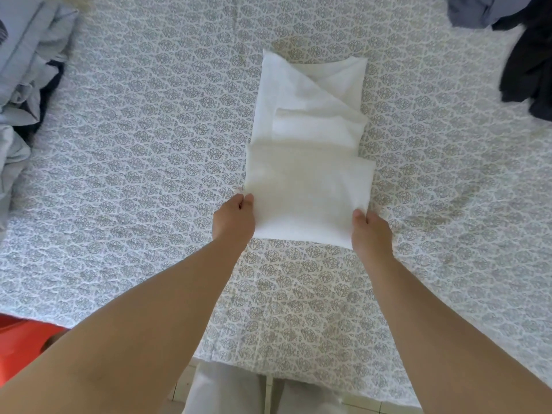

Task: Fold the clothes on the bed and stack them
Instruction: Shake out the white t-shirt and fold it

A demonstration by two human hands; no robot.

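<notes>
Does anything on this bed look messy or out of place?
Mostly tidy. The white garment lies folded into a strip, both hands pinching its near corners. Only the dark clothes at the far right lie crumpled, unfolded.

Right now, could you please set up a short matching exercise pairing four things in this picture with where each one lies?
Things:
1. white garment
2. pale blue clothes
3. dark clothes
4. red object

Places:
A. far right of the bed
B. lower left corner, beside the bed
C. middle of the bed, near corners pinched by the left hand and right hand
D. left edge of the bed

Pairs: 1-C, 2-D, 3-A, 4-B
</notes>
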